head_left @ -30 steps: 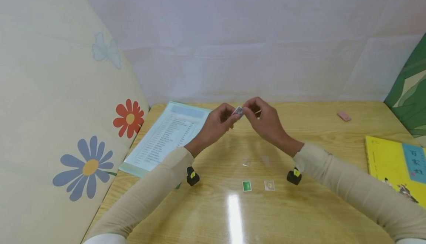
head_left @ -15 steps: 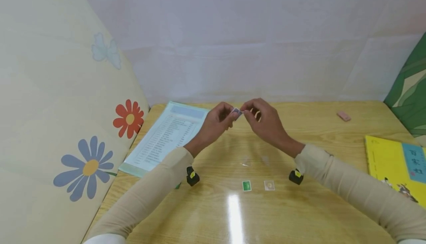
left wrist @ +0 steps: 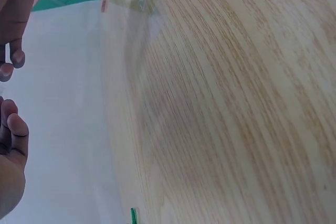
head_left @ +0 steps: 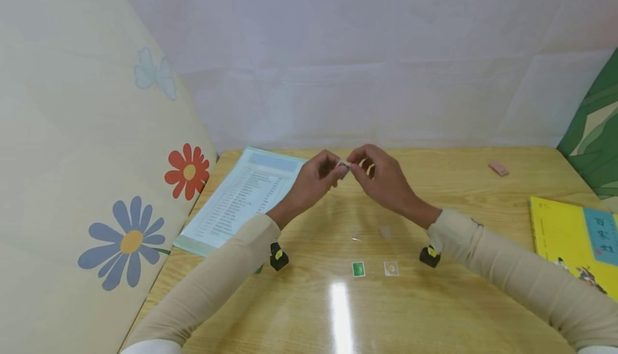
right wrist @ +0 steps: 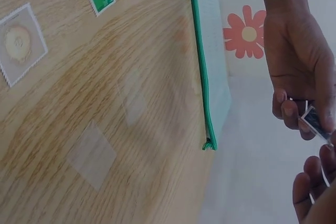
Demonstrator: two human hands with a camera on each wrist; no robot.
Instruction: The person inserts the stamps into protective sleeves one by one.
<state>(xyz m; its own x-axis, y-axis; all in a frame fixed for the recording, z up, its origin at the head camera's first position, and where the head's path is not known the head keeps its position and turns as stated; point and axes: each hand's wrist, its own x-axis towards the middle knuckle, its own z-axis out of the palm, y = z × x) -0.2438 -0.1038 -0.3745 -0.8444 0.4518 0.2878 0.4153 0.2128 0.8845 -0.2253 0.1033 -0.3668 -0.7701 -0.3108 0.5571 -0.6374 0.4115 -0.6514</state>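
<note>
I am holding a small stamp (head_left: pixel 344 164) up in the air at the centre of the head view, above the far half of the bench (head_left: pixel 463 311). My left hand (head_left: pixel 316 177) is pinching it from the left with thumb and fingertips, and my right hand (head_left: pixel 381 174) is pinching it from the right, so the fingertips of both hands are meeting on it. In the right wrist view the stamp (right wrist: pixel 315 121) is showing at the right edge as a small dark piece with a pale toothed border, tilted, between my fingers.

Below my hands, two clear little sleeves (head_left: pixel 384 231) are lying flat on the bench, hard to make out. Nearer to me, a green stamp (head_left: pixel 358 269) and a pale stamp (head_left: pixel 391 268) are lying side by side, just apart.

At the left of the frame a printed sheet in a green-edged folder (head_left: pixel 241 198) is lying on the bench. A pink eraser (head_left: pixel 498 168) is sitting at the upper right, and a yellow book (head_left: pixel 569 241) is lying at the right edge.
</note>
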